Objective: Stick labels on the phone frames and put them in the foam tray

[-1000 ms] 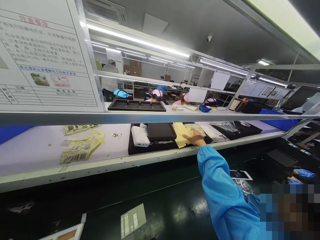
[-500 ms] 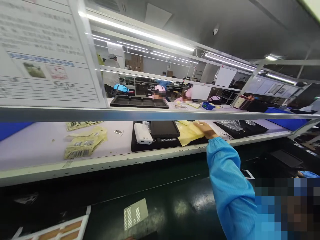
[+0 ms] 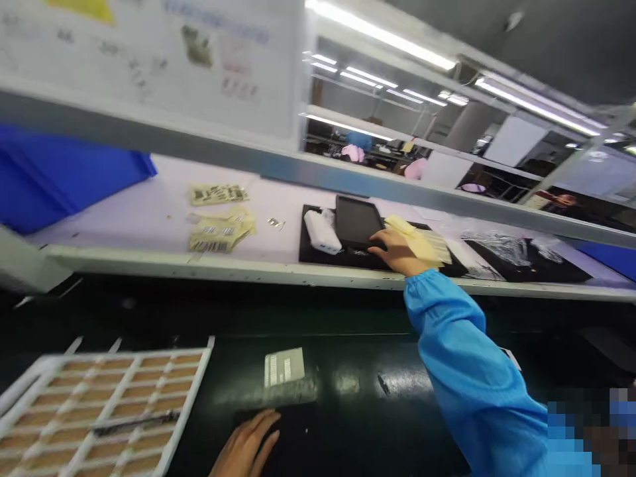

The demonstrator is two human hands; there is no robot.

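right arm [image 3: 460, 354]: stretched forward, slanting up and leftward | right hand [image 3: 397, 254]: back uppermost, fingers pointing left, thumb parted from them, grip unclear | left hand [image 3: 247, 445]: low, at the view's bottom edge, fingers loosely extended, thumb apart, wrist out of view

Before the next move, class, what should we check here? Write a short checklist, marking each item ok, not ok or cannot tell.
1. Both hands in view: ok; right hand at the black tray, left hand partly cut off below.
2. Right hand touching tray or yellow sheets: cannot tell.
3. White device on the black mat: ok.
4. Gridded frame free of loose items: not ok; a dark strip lies across it.
5. Posted sheet readable: not ok, blurred.
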